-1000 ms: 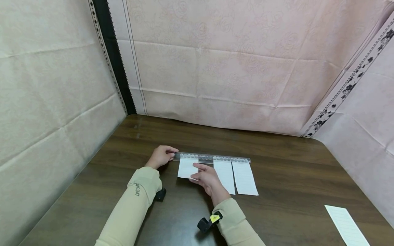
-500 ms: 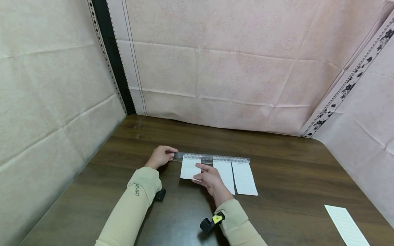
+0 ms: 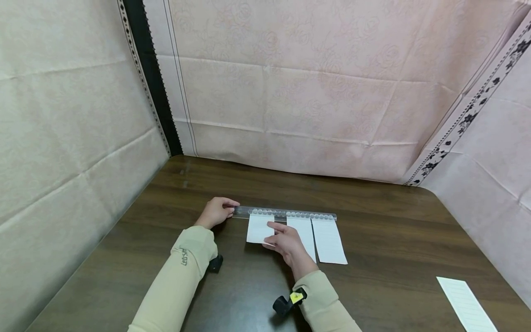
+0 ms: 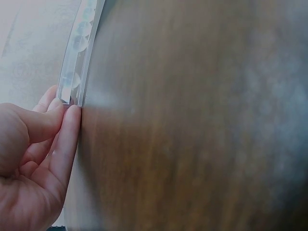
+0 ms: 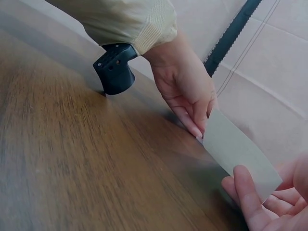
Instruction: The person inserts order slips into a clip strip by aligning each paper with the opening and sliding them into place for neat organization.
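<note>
A clear plastic rail lies across the table, with rows of round clear discs along it. My left hand pinches the rail's left end between thumb and fingers, as the left wrist view also shows. From the rail's left part extends a short white paper card, its top edge at a row of discs. My right hand pinches this card near its lower right side; in the right wrist view the thumb lies over the card's face. Two longer white paper strips run down from the rail's right half.
Another lined white paper strip lies alone at the table's right. The brown wooden table is bounded by pale cloth walls at the back and sides. Black cameras sit on both wrists.
My right hand and the short card it holds have shifted a little to the right along the rail, closer to the two longer strips. My left hand stays at the rail's end.
</note>
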### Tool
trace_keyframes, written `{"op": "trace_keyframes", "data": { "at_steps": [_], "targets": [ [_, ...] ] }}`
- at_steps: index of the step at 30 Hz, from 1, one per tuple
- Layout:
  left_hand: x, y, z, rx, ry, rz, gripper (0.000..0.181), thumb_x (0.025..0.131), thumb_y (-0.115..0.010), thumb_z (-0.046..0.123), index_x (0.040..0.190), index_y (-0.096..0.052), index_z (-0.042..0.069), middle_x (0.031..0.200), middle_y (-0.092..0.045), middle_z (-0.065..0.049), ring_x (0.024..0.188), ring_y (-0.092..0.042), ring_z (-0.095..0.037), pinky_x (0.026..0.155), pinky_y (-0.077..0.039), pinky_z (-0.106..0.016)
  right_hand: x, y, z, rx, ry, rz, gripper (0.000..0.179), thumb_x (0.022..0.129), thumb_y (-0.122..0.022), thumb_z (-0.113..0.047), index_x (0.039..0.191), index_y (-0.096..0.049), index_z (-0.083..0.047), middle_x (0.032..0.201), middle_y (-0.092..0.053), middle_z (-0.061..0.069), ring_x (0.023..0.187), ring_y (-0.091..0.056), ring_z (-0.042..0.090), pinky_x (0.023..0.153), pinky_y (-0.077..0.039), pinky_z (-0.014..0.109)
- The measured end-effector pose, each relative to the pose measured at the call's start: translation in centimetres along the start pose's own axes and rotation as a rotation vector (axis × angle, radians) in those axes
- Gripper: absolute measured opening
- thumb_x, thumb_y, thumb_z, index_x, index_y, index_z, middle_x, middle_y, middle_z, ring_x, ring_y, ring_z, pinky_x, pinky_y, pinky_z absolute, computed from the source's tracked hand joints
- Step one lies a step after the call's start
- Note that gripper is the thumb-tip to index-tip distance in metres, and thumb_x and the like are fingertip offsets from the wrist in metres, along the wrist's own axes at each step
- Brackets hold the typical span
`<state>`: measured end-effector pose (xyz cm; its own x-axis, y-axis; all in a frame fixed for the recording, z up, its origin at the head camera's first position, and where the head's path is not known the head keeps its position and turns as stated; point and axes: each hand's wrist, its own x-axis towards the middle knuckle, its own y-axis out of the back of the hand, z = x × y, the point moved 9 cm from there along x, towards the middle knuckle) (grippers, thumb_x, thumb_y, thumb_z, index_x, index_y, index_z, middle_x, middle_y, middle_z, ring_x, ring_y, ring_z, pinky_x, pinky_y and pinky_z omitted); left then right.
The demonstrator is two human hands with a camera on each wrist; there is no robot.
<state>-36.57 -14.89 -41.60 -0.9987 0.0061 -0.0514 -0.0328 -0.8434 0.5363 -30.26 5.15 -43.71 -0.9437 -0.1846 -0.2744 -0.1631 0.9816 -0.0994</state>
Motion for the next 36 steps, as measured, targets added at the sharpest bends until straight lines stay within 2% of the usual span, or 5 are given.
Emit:
{"op": "trace_keyframes", "data": {
  "at_steps": [8, 15, 21, 28, 36],
  "targets": [
    [0.0, 0.0, 0.0, -0.002, 0.0, -0.001, 0.021, 0.091, -0.056, 0.0, 0.106, -0.07, 0.005, 0.108, -0.064, -0.012, 0.086, -0.062, -0.016, 0.074, -0.052, -0.027, -0.3, 0.5, -0.1, -0.003, -0.013, 0.001, 0.052, 0.081, -0.055, 0.018, 0.131, -0.047, 0.007, 0.143, -0.026, 0.029, 0.066, -0.055, 0.014, 0.078, -0.052, 0.035],
    [-0.6, 0.2, 0.6, 0.0, -0.023, 0.004, 0.02, 0.091, -0.055, -0.002, 0.103, -0.07, 0.003, 0.103, -0.065, -0.012, 0.083, -0.061, -0.014, 0.071, -0.052, -0.025, -0.4, 1.1, -0.2, -0.01, -0.015, 0.012, 0.052, 0.08, -0.055, 0.018, 0.13, -0.048, 0.008, 0.142, -0.029, 0.03, 0.065, -0.055, 0.015, 0.077, -0.052, 0.036],
    [-0.3, 0.1, 0.2, -0.001, 0.004, 0.002, 0.021, 0.091, -0.056, 0.0, 0.106, -0.07, 0.004, 0.107, -0.064, -0.011, 0.086, -0.061, -0.015, 0.074, -0.051, -0.026, -0.3, 1.6, -0.1, -0.025, -0.027, 0.035, 0.051, 0.08, -0.056, 0.018, 0.129, -0.05, 0.007, 0.139, -0.034, 0.03, 0.065, -0.055, 0.015, 0.076, -0.053, 0.035],
    [-0.1, 0.1, 0.2, 0.006, 0.004, 0.001, 0.021, 0.091, -0.056, 0.0, 0.106, -0.07, 0.004, 0.107, -0.064, -0.012, 0.084, -0.061, -0.014, 0.072, -0.052, -0.026, -0.4, 2.2, -0.1, -0.009, -0.029, 0.035, 0.052, 0.08, -0.055, 0.02, 0.13, -0.048, 0.008, 0.143, -0.026, 0.031, 0.064, -0.053, 0.014, 0.075, -0.053, 0.034],
    [-0.1, 0.1, 0.1, 0.011, 0.004, 0.004, 0.02, 0.091, -0.057, 0.0, 0.106, -0.07, 0.004, 0.108, -0.063, -0.012, 0.085, -0.061, -0.015, 0.072, -0.052, -0.026, -0.5, 2.5, -0.2, -0.022, -0.029, 0.032, 0.051, 0.08, -0.055, 0.019, 0.13, -0.048, 0.009, 0.143, -0.025, 0.032, 0.068, -0.055, 0.016, 0.076, -0.053, 0.036]
  ]
}}
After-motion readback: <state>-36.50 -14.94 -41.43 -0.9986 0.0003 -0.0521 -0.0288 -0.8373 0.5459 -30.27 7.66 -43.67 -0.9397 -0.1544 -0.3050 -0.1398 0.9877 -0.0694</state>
